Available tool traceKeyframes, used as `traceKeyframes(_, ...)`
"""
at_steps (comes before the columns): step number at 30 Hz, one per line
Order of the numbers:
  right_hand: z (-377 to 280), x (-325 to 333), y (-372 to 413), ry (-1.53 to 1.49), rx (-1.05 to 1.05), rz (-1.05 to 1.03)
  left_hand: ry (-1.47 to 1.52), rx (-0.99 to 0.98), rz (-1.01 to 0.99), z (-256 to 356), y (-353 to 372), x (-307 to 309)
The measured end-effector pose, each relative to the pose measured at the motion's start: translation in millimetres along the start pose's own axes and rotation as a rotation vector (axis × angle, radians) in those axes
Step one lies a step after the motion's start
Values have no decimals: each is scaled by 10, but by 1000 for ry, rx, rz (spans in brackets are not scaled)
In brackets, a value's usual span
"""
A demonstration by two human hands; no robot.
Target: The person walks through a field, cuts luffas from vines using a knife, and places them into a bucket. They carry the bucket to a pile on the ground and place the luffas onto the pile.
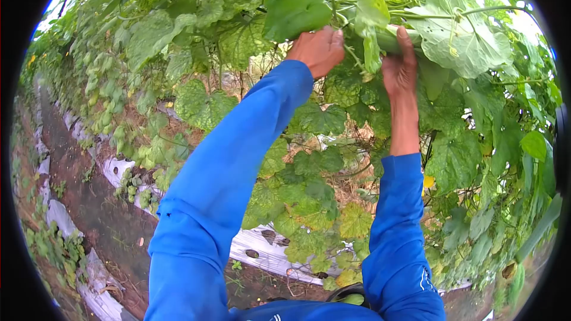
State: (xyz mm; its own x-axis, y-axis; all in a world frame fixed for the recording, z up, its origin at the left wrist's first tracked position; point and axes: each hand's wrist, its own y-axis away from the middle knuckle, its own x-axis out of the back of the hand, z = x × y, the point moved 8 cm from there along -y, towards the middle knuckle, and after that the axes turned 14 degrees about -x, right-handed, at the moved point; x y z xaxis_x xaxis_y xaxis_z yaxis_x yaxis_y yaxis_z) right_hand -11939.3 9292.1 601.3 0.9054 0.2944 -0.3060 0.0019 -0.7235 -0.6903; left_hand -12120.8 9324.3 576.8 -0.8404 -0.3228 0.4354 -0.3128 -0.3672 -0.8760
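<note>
Both arms, in blue sleeves, reach up into a wall of leafy vines. My right hand (401, 62) is wrapped from below round a long green gourd (389, 41), thumb up along its near side. Leaves cover parts of the gourd. To its left, my left hand (321, 52) is closed beside the vine stems near the gourd's end. What its fingers pinch is hidden behind the hand. A broad green leaf (296, 9) hangs just above my left hand, and a large pale leaf (464, 32) lies over the gourd's right side.
Another long green gourd (540, 229) hangs at the far right. Below me is a dark round container (360, 290) with something green in it. Silvery plastic mulch (270, 252) with holes covers the beds. A dirt path (107, 208) runs along the left.
</note>
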Motion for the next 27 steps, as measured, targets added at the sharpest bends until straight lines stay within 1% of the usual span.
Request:
traceKeyframes(1, 18, -19, 1, -3, -3, -9, 27, 18, -83, 6, -52, -44)
traceKeyframes(2, 35, -23, 19, -12, 2, -13, 50, 13, -12, 39, -50, -12)
traceKeyframes(6, 86, -12, 64, 3, 2, 17, 20, 11, -55, -86, -35, -56)
traceKeyframes(8, 80, 44, 109, 25, 14, 46, 4, -102, -17, -73, 55, -62)
traceKeyframes(9, 124, 70, 151, 94, -43, 68, 2, -102, -17, -142, 105, -129)
traceKeyframes(10, 195, 66, 175, 163, -103, 80, 230, -177, 110, -268, 166, -190)
traceKeyframes(11, 252, 62, 199, 162, -108, 66, 456, -251, 239, -275, 218, -115)
traceKeyframes(12, 332, 90, 234, 182, -129, 86, 445, -247, 246, -317, 212, -122)
traceKeyframes(13, 417, 126, 266, 201, -150, 110, 231, -216, 155, -225, 195, -115)
traceKeyframes(15, 587, 119, 371, 133, -139, 104, -196, -133, -36, 9, 276, -6)
traceKeyframes(16, 645, 123, 423, 123, -133, 95, -66, 107, -111, 57, 445, 129)
traceKeyframes(17, 697, 138, 484, 112, -124, 87, -78, 119, -109, 98, 597, 190)
traceKeyframes(19, 823, 133, 671, 124, -177, 56, 140, 155, 17, 116, 873, 306)
traceKeyframes(21, 989, 104, 914, 256, -298, 107, 170, 187, 9, 44, 1160, 395)
traceKeyframes(22, 1091, 102, 1074, 247, -320, 106, 198, 216, 14, 10, 1328, 434)
traceKeyframes(23, 1243, 56, 1260, 272, -392, 39, 232, 249, 13, -49, 1491, 464)
traceKeyframes(24, 1403, 28, 1452, 296, -471, -21, 182, 207, 51, -155, 1672, 487)
traceKeyframes(25, 1501, 34, 1618, 286, -510, -2, 192, 241, 26, -202, 1854, 512)
traceKeyframes(27, 1694, -122, 2012, 388, -633, -177, 279, 288, 128, -219, 2217, 677)
